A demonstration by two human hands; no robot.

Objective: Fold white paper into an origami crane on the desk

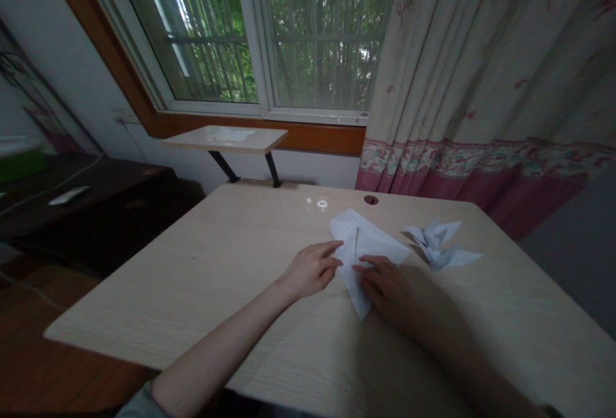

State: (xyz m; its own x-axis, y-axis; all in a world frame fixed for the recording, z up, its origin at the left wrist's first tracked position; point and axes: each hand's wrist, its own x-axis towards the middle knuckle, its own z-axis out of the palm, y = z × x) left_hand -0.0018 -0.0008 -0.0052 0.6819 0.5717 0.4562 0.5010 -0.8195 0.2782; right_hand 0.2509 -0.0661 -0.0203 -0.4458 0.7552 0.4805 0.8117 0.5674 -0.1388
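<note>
"One white sheet of paper, creased down the middle: lying where, exactly?"

"Flat on the table, with one pointed end towards the near edge and broader flaps spreading at the far end. Probably laid down for a firm backing under the creases."

"And held how?"

"From opposite sides at once. Left hand at the left part, fingers apart and lightly bent, tips down on the surface, closed on nothing. Right hand at the right, fingers bent and bunched near the middle crease. Pinching an edge or only pressing: impossible to tell."

"Why from both sides?"

"Perhaps against sliding: left tips for steadying, right tips for flattening by the crease."

"Next to that?"

"Just beside the right corner, folded paper with pointed wings, one piece or two hard to say, apparently put out of the way of the hands. Near the back edge, a dark round hole, perhaps for cables."

"And beyond?"

"At the back left, a small raised shelf on dark posts, with more paper on top. Behind, a window with greenery outside; to the right, a patterned curtain, bunched aside, perhaps for daylight on the work."
</note>
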